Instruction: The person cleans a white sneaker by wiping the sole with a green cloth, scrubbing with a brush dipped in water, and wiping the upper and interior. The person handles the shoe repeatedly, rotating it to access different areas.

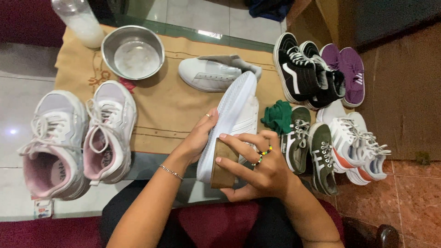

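Note:
My left hand (197, 138) grips a white sneaker (234, 115) by its side, sole turned up and toe pointing away from me. My right hand (257, 167), with a beaded ring on one finger, holds a brown wooden-backed brush (224, 163) pressed against the heel end of that sneaker's sole. The matching white sneaker (209, 73) lies on the tan cloth (161, 110) just beyond.
A steel bowl (133, 51) and a plastic bottle (82, 20) stand at the back left. A white-and-pink pair (76, 138) sits left. Black high-tops (301, 73), purple shoes (347, 73), olive sneakers (310, 147), white trainers (358, 142) and a green rag (278, 117) lie right.

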